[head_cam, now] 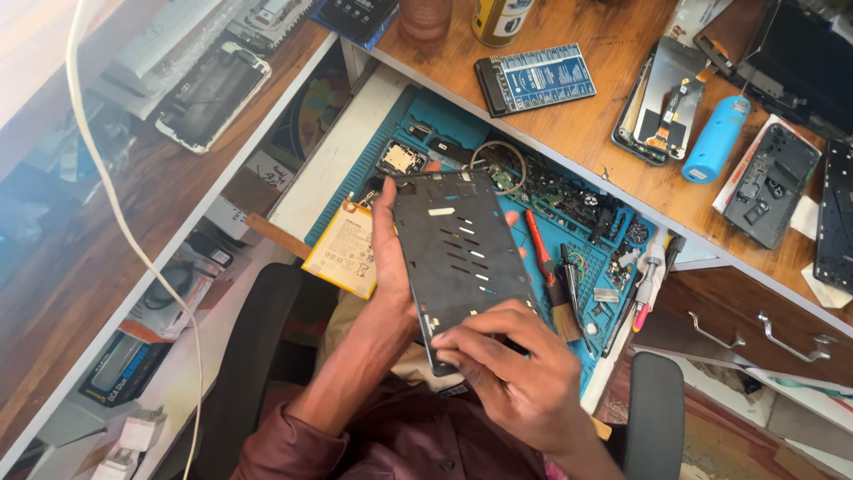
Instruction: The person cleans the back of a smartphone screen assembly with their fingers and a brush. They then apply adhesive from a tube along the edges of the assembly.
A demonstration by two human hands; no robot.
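A dark grey phone frame (462,253) with slots and small white stickers is held up over a blue repair mat (426,116). My left hand (388,258) grips its left edge, thumb along the side. At the frame's near end my right hand (511,364) pinches the bottom edge, fingertips pressing on the lower corner. Beneath and to the left lies a phone battery (342,251) with a yellowish label. Both arms wear maroon sleeves.
A red-handled screwdriver (538,244), a brush (562,311) and small parts lie on the mat. On the wooden desk rest a blue cylinder (716,138), an opened phone (662,98), a dark tool case (533,78) and another frame (769,182). A white cable (115,204) hangs left.
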